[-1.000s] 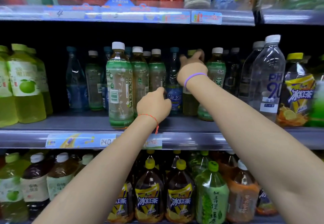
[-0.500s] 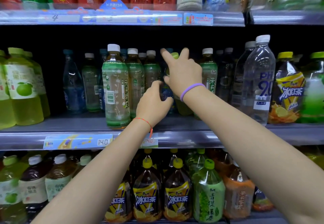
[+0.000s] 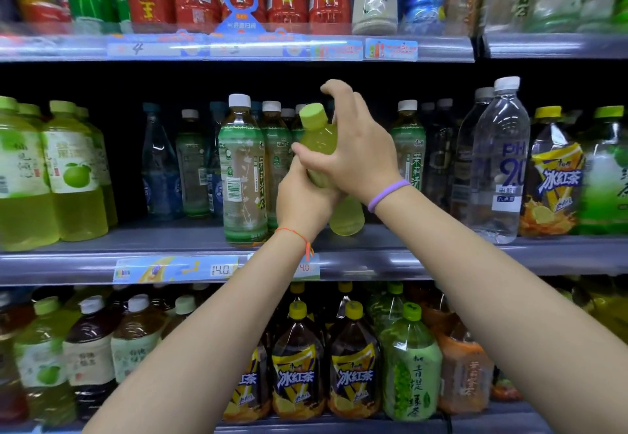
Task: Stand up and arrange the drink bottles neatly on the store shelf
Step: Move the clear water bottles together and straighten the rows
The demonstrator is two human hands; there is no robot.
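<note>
1. Step in hand, as judged: a misplaced yellow-green bottle (image 3: 317,143) is being lifted out of the jasmine tea row on the middle shelf (image 3: 102,262). It is not yet stood anywhere.
2. The bottle is held tilted, its cap (image 3: 312,114) leaning up and to the left, its base (image 3: 346,221) low and to the right, just above the shelf deck. Whether the base touches the deck cannot be told.
3. The right hand (image 3: 356,158) is wrapped over the bottle's shoulder from the right, thumb across the front; the index finger is lifted clear above the cap.
4. The left hand (image 3: 304,195) is closed around the lower body from below and left. The bottle is thus gripped by both hands.
5. Look of the bottle: clear plastic, yellow-green liquid, matte lime cap. The mid-section is covered by the hands, so no label can be read.
6. Neighbours: a front jasmine tea bottle (image 3: 242,175) stands upright just left of the hands, with more white-capped ones behind it; another green-labelled tea bottle (image 3: 409,158) stands just right of the right hand.
7. Similar lime-capped green apple drink bottles (image 3: 73,175) are grouped at the far left of the same shelf; that is the likely destination, though a match cannot be confirmed.
8. Next move calls for: the bottle to be righted and carried clear of the white caps without knocking the front tea bottle, then set down upright, label out.
9. Risk, as judged: the tall front tea bottle sits close to the shelf lip and could be tipped by the left forearm.
</note>
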